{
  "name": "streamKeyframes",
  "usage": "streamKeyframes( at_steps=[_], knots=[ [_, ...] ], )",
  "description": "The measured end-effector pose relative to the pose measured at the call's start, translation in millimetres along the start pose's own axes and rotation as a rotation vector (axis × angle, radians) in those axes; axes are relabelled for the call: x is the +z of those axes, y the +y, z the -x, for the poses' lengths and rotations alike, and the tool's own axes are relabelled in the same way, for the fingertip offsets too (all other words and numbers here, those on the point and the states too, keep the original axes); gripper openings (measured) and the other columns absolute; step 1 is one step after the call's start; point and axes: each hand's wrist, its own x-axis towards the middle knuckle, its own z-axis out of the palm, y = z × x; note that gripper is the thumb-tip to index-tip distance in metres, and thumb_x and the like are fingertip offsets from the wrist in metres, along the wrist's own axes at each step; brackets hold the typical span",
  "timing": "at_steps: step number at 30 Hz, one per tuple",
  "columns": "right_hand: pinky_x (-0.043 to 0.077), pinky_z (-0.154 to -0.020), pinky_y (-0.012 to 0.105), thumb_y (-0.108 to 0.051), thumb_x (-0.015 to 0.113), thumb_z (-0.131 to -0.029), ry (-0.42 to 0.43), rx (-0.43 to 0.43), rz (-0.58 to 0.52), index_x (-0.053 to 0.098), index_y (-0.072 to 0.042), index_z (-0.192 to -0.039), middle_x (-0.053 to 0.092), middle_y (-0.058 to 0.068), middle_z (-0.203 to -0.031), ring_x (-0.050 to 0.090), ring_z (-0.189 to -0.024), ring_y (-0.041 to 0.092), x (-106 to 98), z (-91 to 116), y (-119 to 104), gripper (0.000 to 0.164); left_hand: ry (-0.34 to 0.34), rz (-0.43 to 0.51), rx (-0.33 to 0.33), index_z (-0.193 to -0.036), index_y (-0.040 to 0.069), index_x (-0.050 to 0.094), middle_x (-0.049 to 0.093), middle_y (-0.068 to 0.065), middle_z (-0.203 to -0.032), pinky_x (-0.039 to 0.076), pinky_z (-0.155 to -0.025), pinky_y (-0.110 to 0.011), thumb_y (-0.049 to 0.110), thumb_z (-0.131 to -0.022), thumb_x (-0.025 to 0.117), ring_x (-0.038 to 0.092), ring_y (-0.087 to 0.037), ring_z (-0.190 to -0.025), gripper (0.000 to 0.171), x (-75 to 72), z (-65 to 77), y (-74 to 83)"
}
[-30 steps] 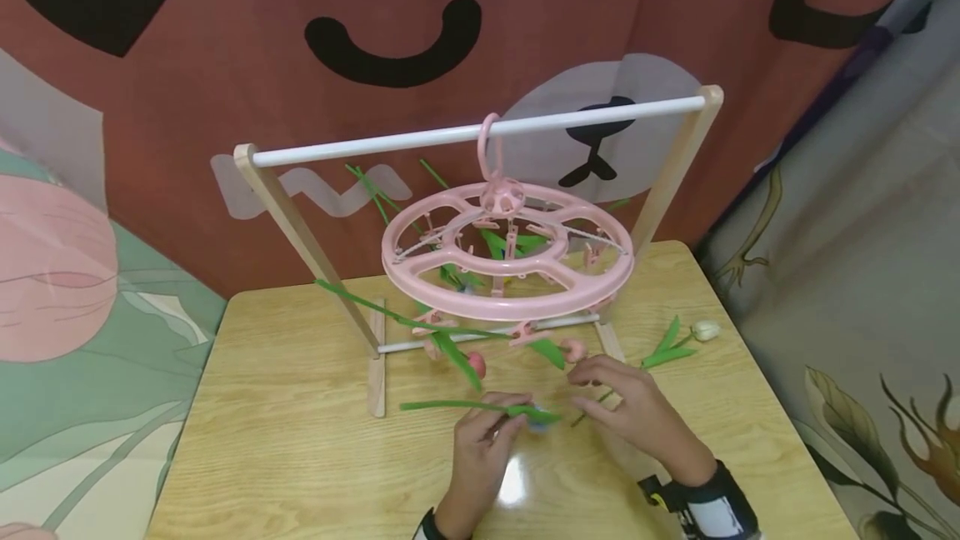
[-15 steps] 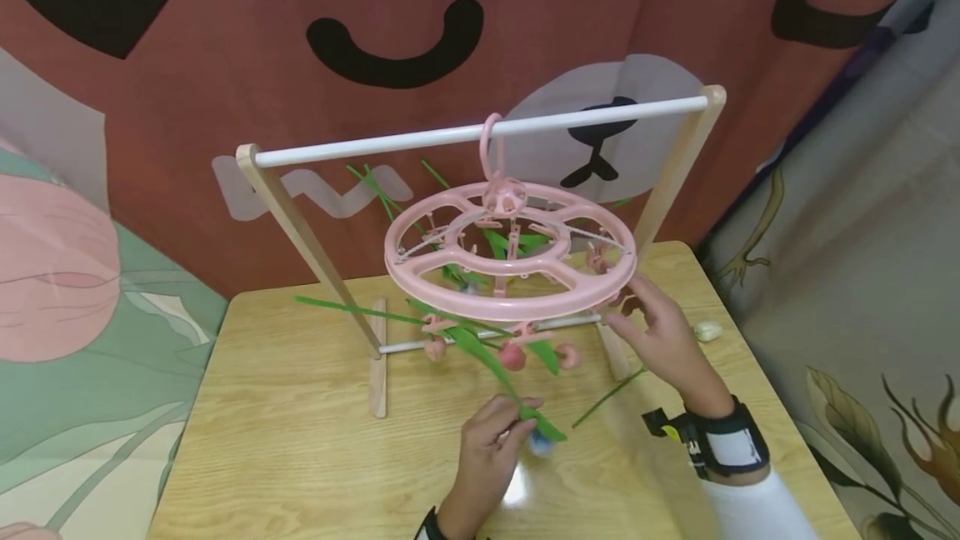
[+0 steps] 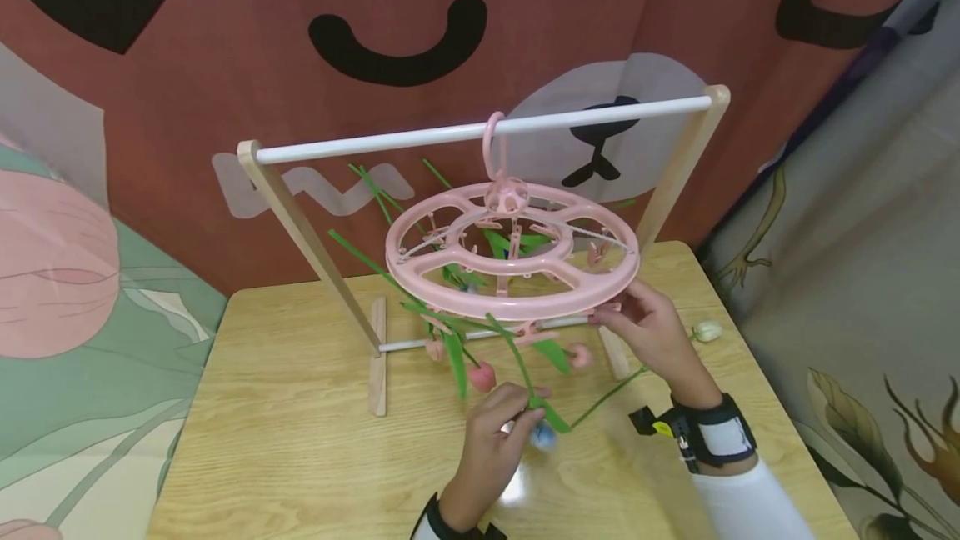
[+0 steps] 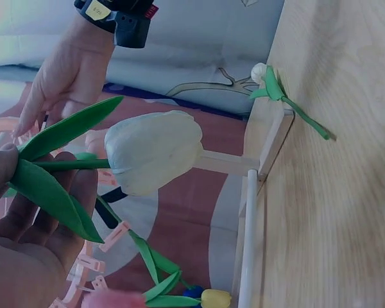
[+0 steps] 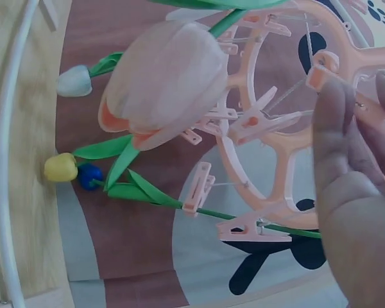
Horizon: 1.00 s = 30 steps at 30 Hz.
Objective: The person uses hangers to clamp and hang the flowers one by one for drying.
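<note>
My left hand [image 3: 491, 432] pinches the stem of an artificial tulip [image 3: 543, 437], just above its bloom. The bloom points down and looks pale blue in the head view, whitish in the left wrist view; its green leaves [image 4: 58, 192] spread over the fingers. A round pink clip hanger [image 3: 517, 307] hangs from a white rail [image 3: 420, 138]. At the hanger's right front edge, my right hand [image 3: 652, 336] pinches a pink clothespin [image 5: 375, 122]. Pink tulips [image 3: 482, 376] hang from the front clips, and a blush tulip [image 5: 167, 80] shows large in the right wrist view.
A white tulip [image 3: 707, 331] lies on the table [image 3: 300, 457] at right, its stem reaching toward the left hand. Behind the hanger hang yellow [image 5: 61, 167] and blue [image 5: 90, 176] tulips. Wooden posts [image 3: 682, 165] support the rail; a patterned curtain [image 3: 225, 48] stands behind.
My right hand has moved up from beside the held tulip to the hanger's right edge and now grips a clothespin. The held tulip's stem has swung upward; the front tulips have swayed.
</note>
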Motion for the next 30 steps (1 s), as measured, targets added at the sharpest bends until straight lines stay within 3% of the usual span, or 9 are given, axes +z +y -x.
streamKeyframes(
  at_steps=[5,9,15,19,23,30],
  knots=[
    [0.063,-0.086,0.028,0.006,0.063,-0.098,-0.035,-0.023,-0.134,0.048,0.001,-0.149,0.066,0.003,-0.124,0.072,-0.105,0.012,4,1,1,0.053,0.014,-0.018,0.018,-0.085,0.002,0.065,0.071,-0.014,-0.09,0.058,-0.068,-0.014,-0.012,-0.083,0.074,0.068,-0.021,-0.074,0.017,2.8,-5.0,3.3],
    [0.064,-0.084,0.031,0.007,0.066,-0.096,-0.029,-0.02,-0.181,0.049,0.001,-0.147,0.069,0.004,-0.123,0.075,-0.102,0.015,9,5,3,0.054,0.001,0.0,0.003,-0.093,-0.002,0.069,0.072,-0.017,-0.094,0.062,-0.072,-0.017,-0.01,-0.087,0.073,0.071,-0.023,-0.079,0.011,4.9,-9.8,8.3],
    [0.064,-0.082,0.028,0.004,0.072,-0.092,-0.012,-0.01,-0.055,0.056,-0.006,-0.143,0.069,-0.001,-0.117,0.072,-0.102,0.01,16,12,3,0.054,-0.004,0.017,-0.042,-0.103,-0.005,0.071,0.073,-0.019,-0.099,0.063,-0.073,-0.02,-0.011,-0.089,0.072,0.075,-0.027,-0.084,0.016,7.8,-14.4,10.1],
    [0.062,-0.083,0.021,-0.008,0.077,-0.092,0.001,-0.06,0.024,0.065,-0.006,-0.128,0.069,-0.004,-0.11,0.069,-0.097,0.007,22,16,4,0.038,0.003,0.023,-0.082,-0.102,-0.005,0.071,0.073,-0.02,-0.1,0.064,-0.072,-0.023,-0.013,-0.088,0.072,0.076,-0.028,-0.085,0.016,8.8,-16.6,7.1],
    [0.058,-0.08,0.019,-0.016,0.079,-0.092,0.001,-0.091,0.021,0.066,-0.004,-0.115,0.066,-0.004,-0.103,0.064,-0.09,0.008,28,18,7,0.029,0.015,0.041,-0.126,-0.103,-0.005,0.071,0.073,-0.021,-0.105,0.065,-0.072,-0.028,-0.01,-0.091,0.071,0.075,-0.03,-0.091,0.013,9.1,-18.5,3.7],
    [0.056,-0.081,0.019,-0.022,0.079,-0.091,0.026,-0.085,-0.041,0.068,-0.009,-0.118,0.065,-0.004,-0.104,0.062,-0.092,0.008,41,22,9,0.032,0.028,0.053,-0.155,-0.104,-0.005,0.071,0.073,-0.019,-0.099,0.065,-0.077,-0.028,-0.006,-0.093,0.07,0.075,-0.027,-0.089,0.012,9.5,-19.7,-0.8]
  ],
)
